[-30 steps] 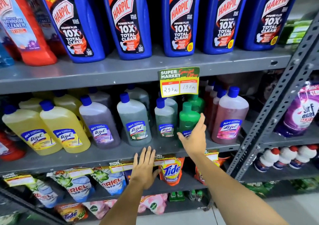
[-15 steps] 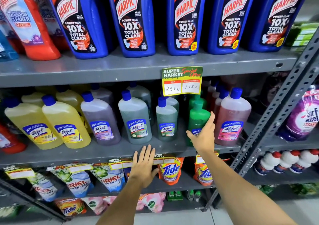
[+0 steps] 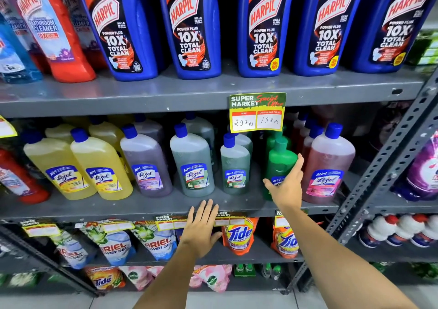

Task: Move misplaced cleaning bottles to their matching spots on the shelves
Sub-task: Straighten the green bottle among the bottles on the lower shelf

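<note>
A green Lizol bottle (image 3: pixel 280 159) stands on the grey middle shelf (image 3: pixel 142 204), between a small grey-green bottle (image 3: pixel 234 164) and a pink bottle (image 3: pixel 329 162). My right hand (image 3: pixel 285 186) wraps its lower front, thumb on the left side and fingers on the right. Another green bottle (image 3: pixel 272 140) shows just behind it. My left hand (image 3: pixel 200 230) hovers flat before the shelf's front edge, fingers extended, holding nothing. Further left along the row stand a large grey-green bottle (image 3: pixel 192 162), a purple bottle (image 3: pixel 145 162) and yellow bottles (image 3: pixel 99 162).
Blue Harpic bottles (image 3: pixel 192 24) and a red bathroom cleaner (image 3: pixel 54 24) fill the upper shelf. A price tag (image 3: pixel 257 112) hangs from that shelf's edge above the green bottle. Tide pouches (image 3: pixel 238 235) sit on the lower shelf. A perforated steel upright (image 3: pixel 388 178) rises at the right.
My right hand has slid the green bottle to the right, away from the small grey-green bottle and up against the pink one. My left hand has kept its place.
</note>
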### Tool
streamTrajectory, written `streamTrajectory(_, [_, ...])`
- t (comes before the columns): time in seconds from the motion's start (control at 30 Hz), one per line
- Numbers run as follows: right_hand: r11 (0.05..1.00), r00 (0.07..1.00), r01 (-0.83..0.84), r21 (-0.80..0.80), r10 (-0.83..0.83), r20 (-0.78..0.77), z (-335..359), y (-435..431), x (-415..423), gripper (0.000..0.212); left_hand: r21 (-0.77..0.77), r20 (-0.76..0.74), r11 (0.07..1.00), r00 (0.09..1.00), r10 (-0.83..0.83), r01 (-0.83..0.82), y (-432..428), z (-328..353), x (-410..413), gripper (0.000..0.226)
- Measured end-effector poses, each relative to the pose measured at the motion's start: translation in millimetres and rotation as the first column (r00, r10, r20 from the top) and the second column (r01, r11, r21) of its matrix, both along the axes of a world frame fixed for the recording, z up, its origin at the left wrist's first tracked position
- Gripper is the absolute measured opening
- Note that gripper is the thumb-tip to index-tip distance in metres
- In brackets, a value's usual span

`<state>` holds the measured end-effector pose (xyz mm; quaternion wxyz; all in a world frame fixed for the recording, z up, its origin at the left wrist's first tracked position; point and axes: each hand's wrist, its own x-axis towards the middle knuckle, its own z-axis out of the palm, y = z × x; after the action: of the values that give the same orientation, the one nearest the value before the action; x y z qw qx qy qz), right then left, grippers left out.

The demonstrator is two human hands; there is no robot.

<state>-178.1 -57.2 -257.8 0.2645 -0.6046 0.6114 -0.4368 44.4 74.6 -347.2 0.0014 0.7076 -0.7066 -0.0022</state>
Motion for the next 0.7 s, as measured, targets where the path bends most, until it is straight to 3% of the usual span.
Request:
streamTrajectory(0.2, [0.992, 0.995, 0.07, 0.108, -0.077, 0.059, -5, 14, 8, 0.129, -0.102, -0.07, 0.995, 0.998, -0.007, 0.0, 5, 0, 0, 0.072])
streamTrajectory(0.3, [0.99, 0.987, 0.137, 0.024, -0.139, 0.077, -8, 50, 14, 0.107, -0.214, -0.074, 0.976, 0.996, -0.044, 0.028, 10, 17, -2, 0.067])
streamTrajectory(0.37, [0.991, 0.997, 0.033, -0.13, -0.024, 0.067, -3, 75, 28, 0.074, -0.274, -0.098, 0.96, 0.991, -0.089, 0.059, 17, 39, 2, 0.062])
streamTrajectory(0.47, [0.927, 0.945, -0.259, -0.273, 0.301, 0.126, 27, 94, 71, 0.034, -0.405, -0.14, 0.913, 0.984, -0.109, 0.044, 30, 77, 25, 0.057])
streamTrajectory(0.57, [0.767, 0.833, -0.466, -0.44, 0.548, 0.072, 87, 110, 126, 0.028, -0.508, -0.132, 0.861, 0.989, -0.071, -0.006, 49, 121, 68, 0.057])
streamTrajectory(0.7, [0.575, 0.778, -0.538, -0.616, 0.62, -0.101, 168, 127, 194, 0.025, -0.607, -0.11, 0.79, 0.994, 0.027, -0.088, 88, 186, 132, 0.056])
